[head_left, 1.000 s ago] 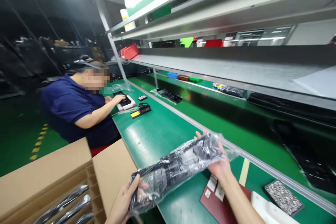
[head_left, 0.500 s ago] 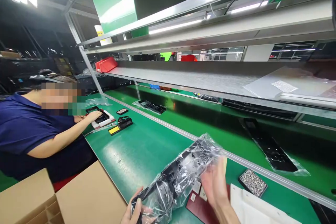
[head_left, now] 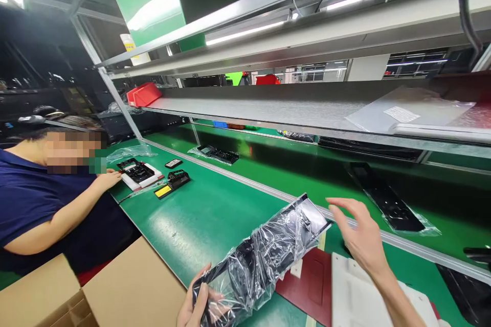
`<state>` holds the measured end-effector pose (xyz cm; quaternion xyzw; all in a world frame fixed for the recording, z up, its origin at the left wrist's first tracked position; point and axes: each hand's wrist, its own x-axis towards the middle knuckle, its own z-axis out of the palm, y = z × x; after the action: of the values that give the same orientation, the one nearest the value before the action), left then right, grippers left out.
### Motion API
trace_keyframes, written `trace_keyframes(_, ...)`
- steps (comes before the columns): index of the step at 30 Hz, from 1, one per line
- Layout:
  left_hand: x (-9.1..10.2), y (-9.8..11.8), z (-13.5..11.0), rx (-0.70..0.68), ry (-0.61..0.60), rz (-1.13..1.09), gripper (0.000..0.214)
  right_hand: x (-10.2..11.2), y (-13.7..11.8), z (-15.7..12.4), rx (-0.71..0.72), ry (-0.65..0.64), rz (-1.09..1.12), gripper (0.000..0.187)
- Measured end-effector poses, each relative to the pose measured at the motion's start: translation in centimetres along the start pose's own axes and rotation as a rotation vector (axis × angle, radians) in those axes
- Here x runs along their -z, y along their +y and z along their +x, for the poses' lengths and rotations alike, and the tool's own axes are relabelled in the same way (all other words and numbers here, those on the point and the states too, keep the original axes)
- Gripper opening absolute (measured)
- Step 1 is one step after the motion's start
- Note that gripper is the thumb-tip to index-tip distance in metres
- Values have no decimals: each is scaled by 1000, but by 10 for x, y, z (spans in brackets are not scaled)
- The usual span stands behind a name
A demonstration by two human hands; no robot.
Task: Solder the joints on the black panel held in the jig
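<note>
A long black plastic part [head_left: 282,237] slants over the bench, with a crumpled clear plastic bag [head_left: 245,276] around its middle and lower end. Its upper right end sticks out of the bag. My left hand [head_left: 195,299] grips the lower end through the film, thumb on top. Just right of the exposed end, my right hand [head_left: 360,232] is off the part, fingers apart and holding nothing. Under the part and my right hand lie a dark red board [head_left: 310,286] and a white moulded fixture [head_left: 349,291].
An open cardboard box [head_left: 130,286] stands at lower left. A co-worker [head_left: 72,204] sits at the left by a black part on a white holder [head_left: 141,176]. Another black part [head_left: 387,199] lies on a bag behind the metal rail [head_left: 249,176]. A shelf [head_left: 245,104] spans above.
My right hand has let go of the bagged end and moved right. The bag has slid down, baring the part's upper end. The co-worker's hand has drawn back from the black part.
</note>
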<state>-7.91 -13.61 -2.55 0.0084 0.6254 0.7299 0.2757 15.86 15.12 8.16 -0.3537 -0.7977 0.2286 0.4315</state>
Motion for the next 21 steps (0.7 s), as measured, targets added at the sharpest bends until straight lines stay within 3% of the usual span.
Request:
trace_keyframes(1,0,2,0,-4,-7,5,96,7,-7,7,100,-173,-141,28)
trace_keyframes(3,0,3,0,-10,-15,14,98,13,-19,13,218,-395,-288,27)
trace_keyframes(7,3,1,2,5,-64,3,96,6,-28,2,226,-519,-288,40)
trace_keyframes(9,5,0,4,26,-116,-25,99,-2,-24,-7,178,-496,-346,42)
trace_keyframes(13,5,5,7,39,-156,-45,102,-20,-6,-19,164,-419,-591,25)
trace_keyframes(18,7,20,12,-65,102,36,70,-19,18,-28,194,-228,-665,26)
trace_keyframes(21,14,28,27,-157,192,23,70,-6,35,-32,183,-108,-715,34)
